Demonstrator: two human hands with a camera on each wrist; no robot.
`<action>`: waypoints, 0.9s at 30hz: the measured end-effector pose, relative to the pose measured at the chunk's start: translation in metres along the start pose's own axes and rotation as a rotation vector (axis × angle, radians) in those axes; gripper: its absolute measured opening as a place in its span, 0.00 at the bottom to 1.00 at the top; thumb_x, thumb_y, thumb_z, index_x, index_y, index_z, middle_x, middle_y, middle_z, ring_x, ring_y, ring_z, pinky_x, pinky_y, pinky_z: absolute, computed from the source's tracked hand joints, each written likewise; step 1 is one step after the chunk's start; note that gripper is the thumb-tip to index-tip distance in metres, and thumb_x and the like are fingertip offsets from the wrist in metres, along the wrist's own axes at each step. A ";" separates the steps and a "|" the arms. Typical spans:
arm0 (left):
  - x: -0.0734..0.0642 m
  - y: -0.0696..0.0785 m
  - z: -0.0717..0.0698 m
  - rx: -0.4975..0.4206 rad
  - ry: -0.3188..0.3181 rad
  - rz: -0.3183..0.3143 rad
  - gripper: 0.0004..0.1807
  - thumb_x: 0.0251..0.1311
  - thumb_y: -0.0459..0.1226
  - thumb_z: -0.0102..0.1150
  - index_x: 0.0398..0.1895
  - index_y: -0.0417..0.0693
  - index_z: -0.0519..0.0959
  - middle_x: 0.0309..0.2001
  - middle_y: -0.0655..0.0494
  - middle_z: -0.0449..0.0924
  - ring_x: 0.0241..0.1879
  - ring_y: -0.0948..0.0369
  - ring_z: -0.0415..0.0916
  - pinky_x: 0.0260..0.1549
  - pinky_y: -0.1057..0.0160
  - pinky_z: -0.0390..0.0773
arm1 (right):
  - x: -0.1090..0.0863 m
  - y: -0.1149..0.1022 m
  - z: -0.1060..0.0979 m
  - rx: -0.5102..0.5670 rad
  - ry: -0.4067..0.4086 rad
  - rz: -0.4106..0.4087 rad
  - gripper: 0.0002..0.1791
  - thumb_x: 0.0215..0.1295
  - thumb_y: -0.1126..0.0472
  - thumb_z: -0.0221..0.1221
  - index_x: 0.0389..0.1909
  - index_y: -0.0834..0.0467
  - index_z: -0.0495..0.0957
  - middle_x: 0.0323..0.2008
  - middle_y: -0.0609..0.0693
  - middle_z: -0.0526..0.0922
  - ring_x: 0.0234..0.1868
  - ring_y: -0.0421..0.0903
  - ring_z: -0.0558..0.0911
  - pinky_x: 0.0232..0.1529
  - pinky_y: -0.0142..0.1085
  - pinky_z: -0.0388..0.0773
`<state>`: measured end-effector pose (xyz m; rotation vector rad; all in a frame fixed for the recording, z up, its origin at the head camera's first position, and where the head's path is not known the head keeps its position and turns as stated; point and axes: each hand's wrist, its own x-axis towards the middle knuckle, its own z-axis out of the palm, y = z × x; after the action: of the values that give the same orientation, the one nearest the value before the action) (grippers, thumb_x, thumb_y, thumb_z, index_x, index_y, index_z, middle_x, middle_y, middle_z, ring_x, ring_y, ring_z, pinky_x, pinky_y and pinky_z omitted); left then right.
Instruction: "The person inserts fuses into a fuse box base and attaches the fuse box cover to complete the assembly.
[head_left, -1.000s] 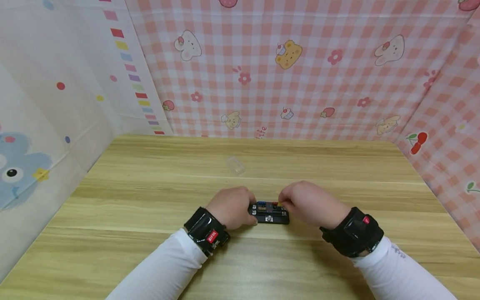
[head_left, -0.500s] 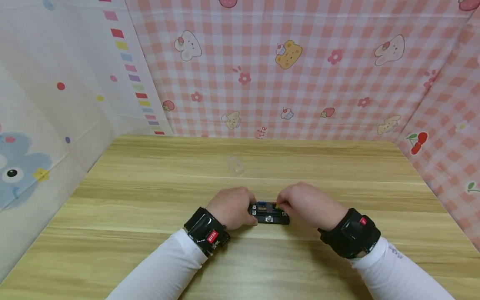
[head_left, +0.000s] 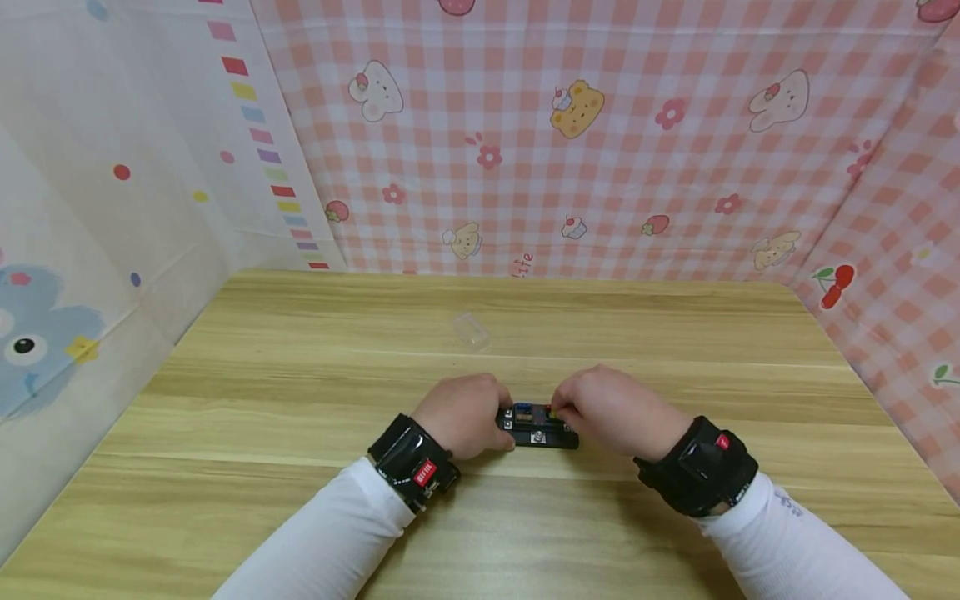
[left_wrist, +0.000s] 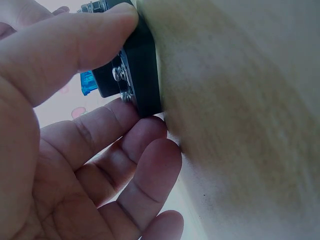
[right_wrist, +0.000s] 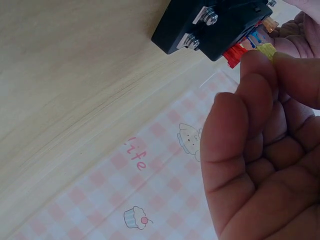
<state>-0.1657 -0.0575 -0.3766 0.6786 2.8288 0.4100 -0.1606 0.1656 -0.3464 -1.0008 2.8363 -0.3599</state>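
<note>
A black fuse block (head_left: 547,439) with screw terminals sits on the wooden table in the head view. My left hand (head_left: 459,417) grips its left end, thumb at the near side and fingers at the far side. At the block's right part, my right hand (head_left: 622,412) pinches a yellow blade fuse (right_wrist: 266,50) between thumb and index finger. Beside that fuse, a red blade fuse (right_wrist: 234,55) stands in the block. A blue blade fuse (left_wrist: 88,83) shows at the other end in the left wrist view. The yellow fuse's prongs are hidden.
A clear plastic cover (head_left: 472,332) lies on the table (head_left: 300,400) behind the block. Pink checked cloth (head_left: 517,192) hangs along the table's back edge, with more cloth at both sides.
My right hand has shifted slightly left over the block with the yellow fuse pinched in it. The left hand and the block have stayed in place.
</note>
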 end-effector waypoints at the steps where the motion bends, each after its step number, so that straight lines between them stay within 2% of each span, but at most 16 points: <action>1: 0.000 0.000 0.000 -0.001 0.000 -0.001 0.26 0.51 0.52 0.80 0.52 0.53 0.89 0.46 0.59 0.87 0.36 0.63 0.78 0.41 0.59 0.79 | 0.000 0.000 0.000 -0.002 0.000 -0.002 0.03 0.69 0.63 0.68 0.37 0.53 0.90 0.30 0.40 0.86 0.28 0.34 0.75 0.33 0.31 0.76; 14: 0.000 -0.001 0.000 0.018 0.002 0.008 0.25 0.52 0.52 0.79 0.52 0.53 0.89 0.46 0.59 0.87 0.35 0.64 0.78 0.41 0.59 0.79 | 0.002 -0.002 0.003 -0.023 0.008 -0.025 0.04 0.68 0.63 0.68 0.35 0.52 0.89 0.28 0.38 0.84 0.27 0.34 0.73 0.32 0.30 0.75; 27: 0.000 0.000 0.000 0.016 0.009 0.013 0.24 0.51 0.51 0.80 0.50 0.53 0.90 0.43 0.61 0.86 0.33 0.64 0.77 0.39 0.60 0.78 | 0.004 -0.002 0.006 -0.026 0.003 -0.012 0.04 0.67 0.64 0.69 0.33 0.52 0.89 0.27 0.38 0.83 0.27 0.34 0.73 0.31 0.29 0.75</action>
<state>-0.1661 -0.0571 -0.3764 0.6997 2.8404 0.3935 -0.1609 0.1603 -0.3522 -1.0229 2.8461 -0.3259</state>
